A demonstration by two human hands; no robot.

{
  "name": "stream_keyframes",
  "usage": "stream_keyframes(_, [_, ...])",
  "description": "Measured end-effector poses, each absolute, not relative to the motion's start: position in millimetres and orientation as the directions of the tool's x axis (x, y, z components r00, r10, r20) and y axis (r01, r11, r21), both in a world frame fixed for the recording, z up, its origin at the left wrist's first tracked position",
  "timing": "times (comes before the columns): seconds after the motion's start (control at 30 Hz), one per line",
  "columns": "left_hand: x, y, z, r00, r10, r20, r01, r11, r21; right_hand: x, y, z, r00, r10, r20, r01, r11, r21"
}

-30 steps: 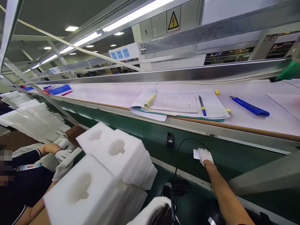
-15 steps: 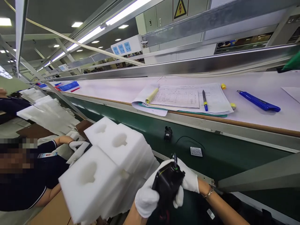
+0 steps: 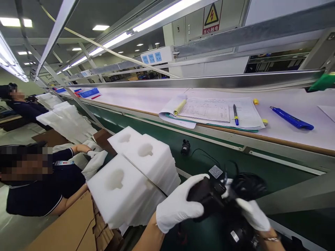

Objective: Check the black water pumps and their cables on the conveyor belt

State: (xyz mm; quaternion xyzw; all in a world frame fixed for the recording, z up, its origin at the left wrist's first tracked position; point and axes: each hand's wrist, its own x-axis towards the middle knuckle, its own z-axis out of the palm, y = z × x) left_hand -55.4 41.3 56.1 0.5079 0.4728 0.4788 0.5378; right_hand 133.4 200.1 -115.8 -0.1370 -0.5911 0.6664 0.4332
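Observation:
In a white glove, my left hand [image 3: 180, 202] is closed around a black pump-like device [image 3: 204, 197], held tilted above the green conveyor. My right hand [image 3: 253, 212], also gloved, grips a coiled black cable [image 3: 248, 186] beside the device; motion blur softens its fingers. Below my right hand lies another dark unit with a white label [image 3: 235, 236], partly hidden in shadow. Farther back, a small black pump [image 3: 185, 147] rests on the belt, its thin cable leading to a white-labelled piece [image 3: 216, 171].
White foam blocks with cut-outs [image 3: 141, 177] are stacked left of my hands. Cardboard [image 3: 70, 223] lies beyond them, next to a seated co-worker [image 3: 39, 184] wearing gloves. Papers [image 3: 206, 109], a pen [image 3: 236, 115] and a blue cutter [image 3: 291, 118] lie on the shelf. A metal post [image 3: 295, 191] slants at right.
My hands have moved apart and to the right. The device has turned onto its side, and the coiled cable has come into sight at my right hand. The view has shifted left.

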Motion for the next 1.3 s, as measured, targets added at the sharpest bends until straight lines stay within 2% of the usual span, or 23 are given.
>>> stream_keyframes(0.03, [-56.4,40.3,58.3,0.044,0.992,-0.115,0.071,0.112,0.991,148.3,207.1,-115.1,-0.553,0.755,0.353,-0.477,0.06,-0.877])
stream_keyframes(0.1, [-54.1,41.2,58.5,-0.016,0.978,-0.207,0.255,0.204,0.945,171.5,215.9,-115.3,-0.458,0.792,0.403,-0.579,0.077,-0.811])
stream_keyframes(0.17, [-47.1,44.0,56.0,-0.036,0.978,-0.204,0.402,0.201,0.893,186.2,218.2,-116.2,-0.396,0.822,0.409,-0.604,0.102,-0.79])
stream_keyframes(0.23, [-37.7,46.4,54.0,-0.04,0.986,-0.161,0.448,0.162,0.879,194.6,215.9,-115.5,-0.385,0.839,0.384,-0.602,0.087,-0.793])
stream_keyframes(0.33, [-24.6,47.4,54.0,-0.057,0.989,-0.135,0.425,0.146,0.893,200.6,208.6,-109.5,-0.427,0.827,0.365,-0.635,0.012,-0.772])
stream_keyframes(0.4, [-18.7,47.5,55.9,-0.063,0.983,-0.173,0.366,0.184,0.912,202.1,203.8,-104.7,-0.449,0.819,0.357,-0.658,-0.032,-0.753])
stream_keyframes(0.53, [-16.1,48.6,63.7,-0.055,0.963,-0.265,0.271,0.27,0.924,203.0,199.8,-100.5,-0.404,0.851,0.334,-0.663,-0.021,-0.748])
stream_keyframes(0.63, [-20.0,49.6,69.4,-0.069,0.942,-0.33,0.305,0.335,0.892,203.1,200.7,-100.0,-0.323,0.932,0.163,-0.644,-0.091,-0.76])
stream_keyframes(0.73, [-25.8,50.8,67.9,-0.058,0.94,-0.337,0.342,0.336,0.878,200.8,200.5,-99.1,-0.181,0.983,-0.024,-0.615,-0.132,-0.778])
stream_keyframes(0.83, [-31.4,51.5,58.8,-0.027,0.946,-0.324,0.321,0.315,0.893,196.6,198.1,-99.0,-0.06,0.978,-0.198,-0.589,-0.195,-0.784])
stream_keyframes(0.93, [-35.3,50.7,52.2,-0.01,0.958,-0.285,0.254,0.279,0.926,194.4,196.4,-102.2,0.015,0.922,-0.387,-0.602,-0.301,-0.74])
stream_keyframes(0.97, [-36.3,50.4,52.9,-0.014,0.958,-0.285,0.214,0.282,0.935,194.7,196.4,-104.2,0.012,0.922,-0.387,-0.6,-0.303,-0.741])
stream_keyframes(1.1, [-41.1,56.2,70.6,-0.032,0.951,-0.308,0.141,0.31,0.94,199.5,197.1,-112.0,-0.092,0.974,-0.207,-0.464,-0.226,-0.857])
stream_keyframes(1.2, [-46.3,74.7,85.8,0.007,0.959,-0.282,0.205,0.275,0.939,202.5,194.8,-109.5,-0.105,0.972,-0.212,-0.325,-0.235,-0.916])
stream_keyframes(1.3, [-49.7,101.5,90.8,0.09,0.969,-0.228,0.163,0.212,0.964,203.0,189.7,-100.4,-0.097,0.966,-0.239,-0.312,-0.257,-0.915])
